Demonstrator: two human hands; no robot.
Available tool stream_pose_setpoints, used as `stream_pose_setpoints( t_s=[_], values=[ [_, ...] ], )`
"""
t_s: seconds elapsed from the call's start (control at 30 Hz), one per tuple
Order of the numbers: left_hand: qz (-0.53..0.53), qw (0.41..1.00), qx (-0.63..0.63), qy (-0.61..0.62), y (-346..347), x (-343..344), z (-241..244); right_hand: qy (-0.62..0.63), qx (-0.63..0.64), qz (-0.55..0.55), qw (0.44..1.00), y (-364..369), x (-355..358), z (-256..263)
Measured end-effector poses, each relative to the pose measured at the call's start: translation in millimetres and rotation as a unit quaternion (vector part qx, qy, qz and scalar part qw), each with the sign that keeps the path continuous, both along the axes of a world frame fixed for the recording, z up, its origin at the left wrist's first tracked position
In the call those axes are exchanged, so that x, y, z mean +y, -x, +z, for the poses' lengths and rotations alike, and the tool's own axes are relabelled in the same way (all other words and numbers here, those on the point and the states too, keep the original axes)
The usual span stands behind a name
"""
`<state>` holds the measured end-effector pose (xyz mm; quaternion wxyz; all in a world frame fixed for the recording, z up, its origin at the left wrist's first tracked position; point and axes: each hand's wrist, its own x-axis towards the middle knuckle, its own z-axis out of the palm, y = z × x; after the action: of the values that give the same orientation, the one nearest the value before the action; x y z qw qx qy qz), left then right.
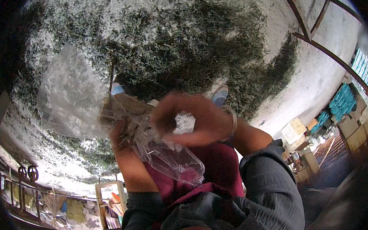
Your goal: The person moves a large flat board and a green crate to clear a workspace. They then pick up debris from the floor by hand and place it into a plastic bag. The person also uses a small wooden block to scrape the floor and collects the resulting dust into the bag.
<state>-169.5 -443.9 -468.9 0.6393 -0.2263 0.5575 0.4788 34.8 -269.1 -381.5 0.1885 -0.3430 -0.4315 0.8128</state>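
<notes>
My left hand is closed around gathered clear plastic film and a brownish bundle or block whose kind I cannot make out. A large sheet or bag of clear plastic spreads out to its left. More crumpled clear plastic hangs over my maroon-clothed lap. My right hand, blurred by motion and with a bangle at the wrist, curls just right of the bundle. A pale patch shows through the gap between its thumb and fingers; whether it holds anything is hidden by the blur.
Dark green plant-like scraps lie scattered over the pale floor around my feet. Rusty metal bars cross the upper right. Boxes and teal bundles stand at the right. A metal railing and a wooden frame are at lower left.
</notes>
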Motion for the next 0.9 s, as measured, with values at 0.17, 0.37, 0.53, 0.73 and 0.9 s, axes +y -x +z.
stream_pose_setpoints(
  t_s=[0.17,0.37,0.53,0.73,0.9],
  values=[
    [-0.002,1.000,0.022,-0.007,4.9,1.2,-2.4,-0.040,-0.206,-0.076,0.975,-19.1,3.0,-53.1],
    [-0.014,0.999,0.018,-0.035,4.4,9.9,-24.3,-0.273,-0.597,-0.053,0.752,-159.5,49.1,-241.3],
    [-0.007,1.000,0.018,-0.008,3.1,-4.7,-18.5,-0.271,-0.715,-0.016,0.644,-133.7,48.4,-282.2],
    [-0.010,1.000,0.016,0.011,0.1,-11.3,-9.9,-0.283,-0.739,0.013,0.612,-121.5,38.5,-284.7],
    [-0.013,1.000,0.014,0.011,-3.2,-9.8,-10.4,-0.268,-0.743,0.014,0.613,-125.6,29.1,-287.8]
  ],
)
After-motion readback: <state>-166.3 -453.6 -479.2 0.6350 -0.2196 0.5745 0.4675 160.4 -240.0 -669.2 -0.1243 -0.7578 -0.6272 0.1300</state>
